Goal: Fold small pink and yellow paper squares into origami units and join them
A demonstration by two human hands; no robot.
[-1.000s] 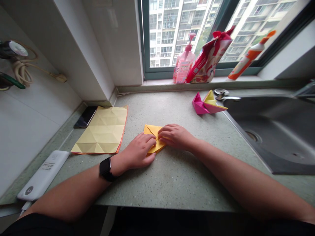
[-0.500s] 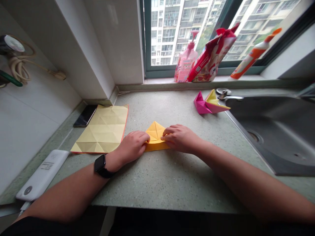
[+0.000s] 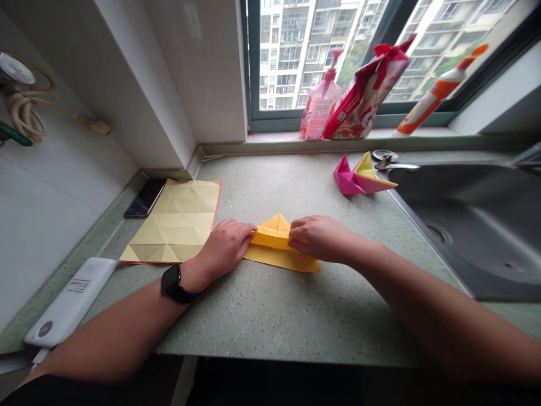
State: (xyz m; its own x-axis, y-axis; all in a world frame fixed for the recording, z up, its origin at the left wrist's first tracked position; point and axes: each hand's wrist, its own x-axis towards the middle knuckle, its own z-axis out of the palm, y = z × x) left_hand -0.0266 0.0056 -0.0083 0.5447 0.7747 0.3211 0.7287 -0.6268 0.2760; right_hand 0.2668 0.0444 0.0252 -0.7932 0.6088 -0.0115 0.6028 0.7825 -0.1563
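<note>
Our left hand (image 3: 226, 247) and right hand (image 3: 321, 238) clamp opposite ends of the folded yellow origami paper (image 3: 274, 248), flat on the speckled stone countertop (image 3: 296, 316). A creased yellow sheet (image 3: 173, 223) lies just left; a pink-and-yellow origami model (image 3: 359, 177) sits farther back, beside the steel sink (image 3: 465, 225).

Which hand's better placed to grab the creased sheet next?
Left, probably: the left hand sits at the folded paper's near edge, right beside the creased sheet. The right hand is on the paper's far side.

The left hand (image 3: 226, 248) hides part of the folded yellow paper (image 3: 279, 256).
</note>
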